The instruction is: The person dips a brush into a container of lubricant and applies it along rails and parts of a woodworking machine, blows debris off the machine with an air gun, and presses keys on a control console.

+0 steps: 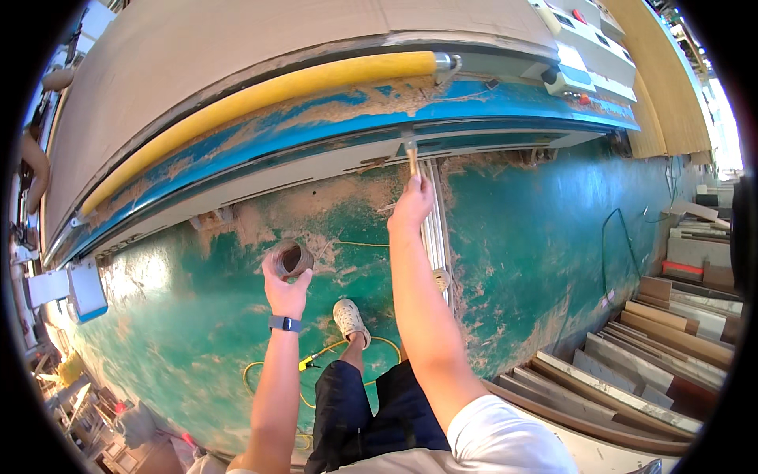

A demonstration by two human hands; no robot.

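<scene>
My left hand (284, 294) is wrapped round a clear cup-like container (290, 259) with a brownish inside, held above the green floor. What lies in it is too small to make out. In my right hand (412, 204) is a paintbrush (411, 155), gripped by its wooden handle. Its bristle end points away from me and reaches the front edge of the blue machine bed (347, 118). Brown sawdust covers parts of that bed. Behind it runs a long yellow roller (284, 83) with a metal end.
A yellow hose (377, 341) lies on the dusty green floor (521, 261) around my feet. Pale rails (433, 229) run along the floor beneath my right arm. Stacked boards (624, 371) stand at the right. A white control box (592, 43) sits at the machine's far right.
</scene>
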